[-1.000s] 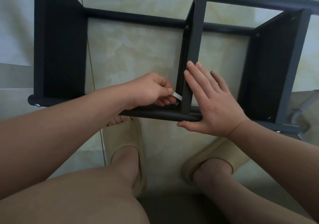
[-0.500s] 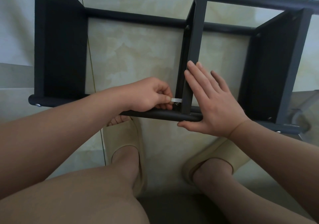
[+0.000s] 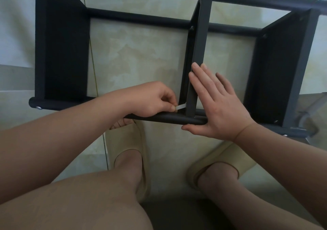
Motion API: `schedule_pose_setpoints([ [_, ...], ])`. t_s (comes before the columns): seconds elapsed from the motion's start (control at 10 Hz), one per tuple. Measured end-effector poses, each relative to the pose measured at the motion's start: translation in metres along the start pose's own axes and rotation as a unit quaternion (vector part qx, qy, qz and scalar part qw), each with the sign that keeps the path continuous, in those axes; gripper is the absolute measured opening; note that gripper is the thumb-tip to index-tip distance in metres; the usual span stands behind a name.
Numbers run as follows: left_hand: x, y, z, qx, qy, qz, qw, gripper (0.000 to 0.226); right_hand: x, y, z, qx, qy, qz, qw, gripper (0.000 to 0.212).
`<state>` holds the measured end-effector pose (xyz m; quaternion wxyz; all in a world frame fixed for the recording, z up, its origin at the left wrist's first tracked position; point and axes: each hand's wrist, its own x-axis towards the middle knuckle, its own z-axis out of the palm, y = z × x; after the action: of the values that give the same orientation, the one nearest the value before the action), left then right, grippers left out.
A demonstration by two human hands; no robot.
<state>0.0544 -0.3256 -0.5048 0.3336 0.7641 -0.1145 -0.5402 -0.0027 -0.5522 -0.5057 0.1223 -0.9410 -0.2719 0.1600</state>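
So from my end: left hand (image 3: 150, 99) is pinching a small flat silver tool (image 3: 180, 106) between thumb and forefinger. Its tip pokes in right where the middle crossbar (image 3: 201, 40) meets the near round tube (image 3: 168, 119) of the black frame (image 3: 62, 52). Can't make out the screw itself, it's too dark in there. Right hand (image 3: 219, 105) is flat, fingers straight, pressed against the right side of that crossbar, thumb along the tube's near side. The frame sits on the pale tiled floor (image 3: 141, 56), with the beige slippers (image 3: 127, 141) just beside the tube.
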Motion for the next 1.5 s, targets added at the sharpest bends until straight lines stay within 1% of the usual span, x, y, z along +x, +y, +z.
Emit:
schedule_pose_setpoints([
  [0.1,-0.003,-0.003,-0.004,0.013,0.044,0.009,0.999,0.011,0.000,0.000,0.000,-0.001,-0.001,0.001,1.000,0.116],
  [0.2,-0.003,-0.001,-0.006,0.070,0.071,0.033,0.994,0.014,0.000,0.000,0.000,0.003,0.006,0.000,1.000,0.116],
  [0.3,-0.001,0.007,-0.007,0.116,0.086,0.070,0.987,0.011,0.000,0.000,0.000,0.005,0.004,0.000,1.000,0.116],
  [0.4,0.003,0.014,-0.006,0.013,0.084,0.025,0.996,0.016,0.000,0.000,0.000,0.003,0.001,0.000,1.000,0.117],
  [0.5,0.006,0.019,0.003,-0.273,0.032,-0.081,0.958,0.014,-0.001,0.000,0.000,0.004,0.005,-0.001,1.000,0.116],
  [0.6,0.008,0.019,0.009,-0.416,0.029,-0.097,0.904,0.010,0.000,0.000,0.000,0.005,0.006,-0.001,1.000,0.116],
  [0.7,0.011,0.017,0.012,-0.412,0.082,-0.083,0.904,0.007,0.000,0.000,0.000,0.006,0.005,0.001,1.000,0.116],
  [0.8,0.013,0.015,0.015,-0.360,0.127,-0.060,0.922,0.005,0.000,0.000,0.000,0.006,0.002,0.002,1.000,0.116],
  [1.0,0.016,0.013,0.015,-0.341,0.170,-0.028,0.924,0.010,0.000,-0.001,-0.001,0.011,0.005,0.001,1.000,0.116],
  [1.1,0.016,0.012,0.015,-0.344,0.170,-0.024,0.923,0.007,0.000,-0.001,-0.001,0.011,0.010,0.001,1.000,0.115],
  [1.2,0.016,0.010,0.015,-0.330,0.162,-0.025,0.930,0.005,0.000,-0.001,0.000,0.004,0.004,0.003,1.000,0.116],
  [1.4,0.015,0.009,0.017,-0.312,0.142,-0.037,0.939,0.002,-0.001,0.000,0.001,0.002,0.010,0.000,1.000,0.116],
  [1.5,0.014,0.011,0.017,-0.318,0.136,-0.039,0.937,0.004,0.000,0.000,0.001,0.002,0.010,0.001,1.000,0.116],
])
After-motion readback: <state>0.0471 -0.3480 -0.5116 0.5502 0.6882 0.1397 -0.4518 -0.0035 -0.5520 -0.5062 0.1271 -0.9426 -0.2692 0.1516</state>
